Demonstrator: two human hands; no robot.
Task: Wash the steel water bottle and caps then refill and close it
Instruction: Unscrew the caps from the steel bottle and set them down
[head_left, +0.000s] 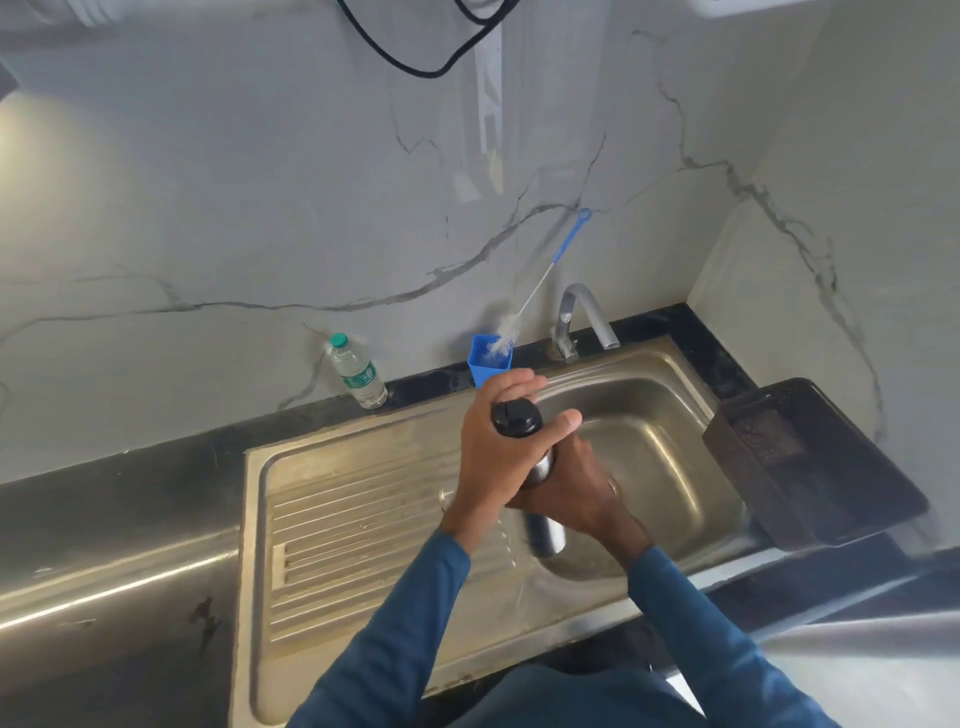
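A person in blue sleeves stands at a steel sink (670, 415) set into a dark desk (130, 483) and holds a steel water bottle (543, 530) upright over the seam between the ribbed draining board (358, 525) and the basin, near the middle of the view. The left hand (498, 457) wraps around the bottle's black cap (517, 417), fingers curled over the far side and thumb pressed along the near right side, so this grip pinches the cap. The right hand (576, 493) curls around the bottle's body just below, its grip closed on the steel; the two hands touch. At 12 o'clock from the bottle, a blue cup (488, 364) stands at the sink's back edge, with a long bottle brush (540, 291) leaning out of it toward 1 o'clock against the marble wall. Just beside the cup, at 1 o'clock, stands a bent steel tap (576, 317). At 10 o'clock, a clear plastic bottle (358, 371) with a green cap rests against the wall. At 3 o'clock, a dark wooden tray (831, 467) sits on the desk beside the basin.
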